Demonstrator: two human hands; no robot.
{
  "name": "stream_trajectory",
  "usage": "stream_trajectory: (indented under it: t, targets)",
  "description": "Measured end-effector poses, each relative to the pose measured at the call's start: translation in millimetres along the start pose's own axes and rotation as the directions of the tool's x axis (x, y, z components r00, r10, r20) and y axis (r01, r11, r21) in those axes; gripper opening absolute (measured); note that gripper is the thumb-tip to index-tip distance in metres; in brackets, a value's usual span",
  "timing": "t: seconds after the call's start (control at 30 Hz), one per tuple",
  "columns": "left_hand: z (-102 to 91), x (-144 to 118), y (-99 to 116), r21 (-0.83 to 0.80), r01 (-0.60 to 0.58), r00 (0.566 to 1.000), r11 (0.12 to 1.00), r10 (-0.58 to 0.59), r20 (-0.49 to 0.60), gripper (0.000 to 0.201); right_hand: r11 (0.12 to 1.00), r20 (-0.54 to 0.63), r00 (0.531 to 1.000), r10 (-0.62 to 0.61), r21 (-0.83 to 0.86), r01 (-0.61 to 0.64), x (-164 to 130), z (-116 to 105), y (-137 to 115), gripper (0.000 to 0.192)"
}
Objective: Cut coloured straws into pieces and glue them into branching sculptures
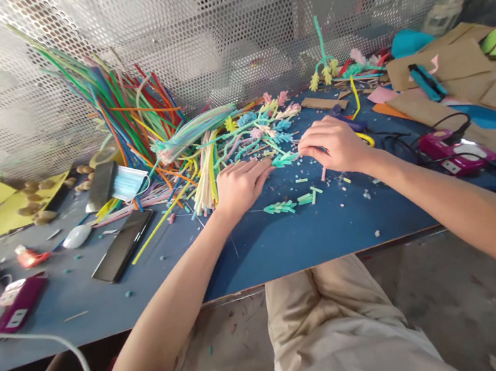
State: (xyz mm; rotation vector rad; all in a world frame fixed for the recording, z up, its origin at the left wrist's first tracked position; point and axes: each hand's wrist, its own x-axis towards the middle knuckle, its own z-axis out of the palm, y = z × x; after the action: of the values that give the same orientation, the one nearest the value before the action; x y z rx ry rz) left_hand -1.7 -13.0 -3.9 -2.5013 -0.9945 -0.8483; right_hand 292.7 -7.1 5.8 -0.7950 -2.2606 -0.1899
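A light green pipe-cleaner sprig (285, 160) lies between my two hands, low over the blue tabletop. My left hand (241, 188) is closed at its left end, palm down, fingertips and thumb close together. My right hand (334, 143) pinches near its right end with bent fingers; the exact grip is partly hidden. Nearer to me rest a cut green pipe-cleaner sprig (279, 208) and several short green pieces (310, 195). Just beyond my hands is a pile of pastel pipe-cleaner flowers (262, 132). A bundle of pale pipe cleaners (207, 183) sits beside my left hand.
Long coloured pipe cleaners (130, 116) stand against the perforated metal panel (238, 21). On the left are a phone (123, 247), a white mouse (77, 236) and a face mask (129, 182). Cardboard pieces (442, 65) and a magenta power strip (456, 152) with cords lie right.
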Motion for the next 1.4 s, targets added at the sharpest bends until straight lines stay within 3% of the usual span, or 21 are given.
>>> stream_trajectory:
  t: [0.3, 0.73, 1.4]
  targets:
    - [-3.7, 1, 3, 0.008, 0.005, 0.999, 1.000, -0.006, 0.043, 0.032, 1.000, 0.013, 1.000, -0.005, 0.013, 0.004, 1, -1, -2, 0.028]
    - [6.5, -4, -7, -0.118, -0.001, 0.998, 0.993, -0.007, -0.068, 0.030, 0.998, 0.058, 0.997, 0.043, 0.041, -0.045, 1, -3, -3, 0.027]
    - [6.5, -5, 0, -0.301, 0.046, 0.988, 0.953, -0.088, -0.128, 0.029, 0.992, -0.007, 0.996, 0.084, 0.090, -0.083, 2, 1, -7, 0.018]
